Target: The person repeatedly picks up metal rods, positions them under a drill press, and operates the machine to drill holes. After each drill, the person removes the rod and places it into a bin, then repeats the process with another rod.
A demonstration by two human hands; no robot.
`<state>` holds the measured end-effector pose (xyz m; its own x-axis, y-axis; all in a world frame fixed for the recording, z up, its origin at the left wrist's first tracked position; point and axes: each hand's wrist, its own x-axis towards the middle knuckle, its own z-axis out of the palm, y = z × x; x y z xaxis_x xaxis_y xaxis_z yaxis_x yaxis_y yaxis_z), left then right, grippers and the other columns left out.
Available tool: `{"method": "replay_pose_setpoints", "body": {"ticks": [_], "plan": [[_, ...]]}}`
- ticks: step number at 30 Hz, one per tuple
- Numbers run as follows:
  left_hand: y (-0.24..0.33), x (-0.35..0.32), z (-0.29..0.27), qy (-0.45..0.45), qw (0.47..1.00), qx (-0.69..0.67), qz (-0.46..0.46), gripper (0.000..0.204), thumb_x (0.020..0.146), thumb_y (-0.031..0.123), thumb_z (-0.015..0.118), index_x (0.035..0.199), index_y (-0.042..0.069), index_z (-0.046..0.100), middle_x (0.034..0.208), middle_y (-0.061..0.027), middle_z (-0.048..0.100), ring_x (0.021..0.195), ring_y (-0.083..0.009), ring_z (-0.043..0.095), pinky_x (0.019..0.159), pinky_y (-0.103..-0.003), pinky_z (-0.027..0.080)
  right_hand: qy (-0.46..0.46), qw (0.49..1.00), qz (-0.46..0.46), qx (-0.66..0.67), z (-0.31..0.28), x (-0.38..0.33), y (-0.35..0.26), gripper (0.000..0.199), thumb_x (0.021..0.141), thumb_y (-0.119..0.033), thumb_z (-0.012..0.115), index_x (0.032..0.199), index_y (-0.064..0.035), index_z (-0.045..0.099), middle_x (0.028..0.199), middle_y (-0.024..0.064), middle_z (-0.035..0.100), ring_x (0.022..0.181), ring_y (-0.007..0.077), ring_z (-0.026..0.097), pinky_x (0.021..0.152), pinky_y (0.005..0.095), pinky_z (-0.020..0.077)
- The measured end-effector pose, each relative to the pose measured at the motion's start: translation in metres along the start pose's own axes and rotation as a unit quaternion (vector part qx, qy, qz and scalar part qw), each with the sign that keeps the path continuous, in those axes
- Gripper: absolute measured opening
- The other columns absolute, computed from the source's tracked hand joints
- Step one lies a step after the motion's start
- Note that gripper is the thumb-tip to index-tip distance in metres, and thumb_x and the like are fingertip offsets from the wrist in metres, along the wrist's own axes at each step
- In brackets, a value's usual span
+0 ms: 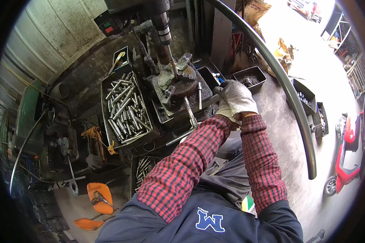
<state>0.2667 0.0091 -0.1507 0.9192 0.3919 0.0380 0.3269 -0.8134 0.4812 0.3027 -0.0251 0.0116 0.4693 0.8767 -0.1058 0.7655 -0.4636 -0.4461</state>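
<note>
while gloved right hand [236,97] fingers grip a handle [209,101], metal rods fill the tray [106,121]

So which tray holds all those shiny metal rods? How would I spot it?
Start at the drill press rising at the top middle. Just to its left, on the dark bench, lies a long black rectangular tray heaped with silvery rods. Unlike the small bins to the right of the gloved hands, which hold dark scraps, it is the biggest and brimming with bright rods.
</note>
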Motion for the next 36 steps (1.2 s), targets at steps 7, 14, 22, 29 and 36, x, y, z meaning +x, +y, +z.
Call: {"method": "replay_pose_setpoints", "body": {"ticks": [7,14,22,29,36], "plan": [[0.004,-0.014,-0.012,-0.048,0.998,0.028,0.02,0.077,0.109,0.067,0.046,0.175,0.026,0.042,0.183,-0.0107,0.039,0.171,-0.0346,0.028,0.139,-0.059,0.018,0.013,1.0,-0.004,-0.004,0.002,0.0,0.005,0.053,0.105,-0.058,0.075,0.121,-0.0088,0.086,0.118,0.0227,0.083,0.115,0.0439,0.079,0.097,0.0531,0.0628],[-0.007,-0.005,0.006,-0.042,0.966,-0.242,0.076,0.088,0.106,0.076,0.042,0.18,0.03,0.034,0.19,-0.0073,0.03,0.176,-0.0352,0.018,0.14,-0.066,0.009,0.038,0.999,0.011,-0.009,0.007,-0.001,0.007,0.053,0.105,-0.058,0.075,0.119,-0.0074,0.086,0.116,0.0232,0.083,0.114,0.0436,0.079,0.097,0.0531,0.0625],[0.017,-0.03,-0.026,-0.052,0.984,0.17,0.031,0.081,0.107,0.072,0.043,0.175,0.027,0.044,0.185,-0.009,0.038,0.17,-0.0347,0.029,0.138,-0.057,0.018,0.033,0.999,0.002,0.008,0.008,-0.003,0.006,0.052,0.105,-0.057,0.074,0.119,-0.0093,0.087,0.117,0.0228,0.083,0.114,0.044,0.079,0.097,0.054,0.0623],[0.014,-0.024,-0.033,-0.099,0.99,0.092,0.026,0.099,0.099,0.08,0.047,0.182,0.028,0.033,0.19,-0.0086,0.028,0.176,-0.0371,0.015,0.14,-0.066,0.008,0.032,0.999,0.01,0.004,0.009,-0.002,0.005,0.05,0.105,-0.057,0.073,0.123,-0.0115,0.087,0.119,0.0217,0.083,0.115,0.0437,0.079,0.098,0.0537,0.0625],[0.021,-0.039,-0.06,-0.115,0.992,0.04,0.022,0.111,0.088,0.082,0.062,0.18,0.026,0.037,0.188,-0.0148,0.032,0.175,-0.0403,0.021,0.141,-0.061,0.015,0.023,1.0,0.01,0.013,0.008,-0.001,0.006,0.051,0.104,-0.058,0.075,0.121,-0.0114,0.087,0.117,0.0217,0.084,0.114,0.0434,0.079,0.097,0.0536,0.0626]]}}
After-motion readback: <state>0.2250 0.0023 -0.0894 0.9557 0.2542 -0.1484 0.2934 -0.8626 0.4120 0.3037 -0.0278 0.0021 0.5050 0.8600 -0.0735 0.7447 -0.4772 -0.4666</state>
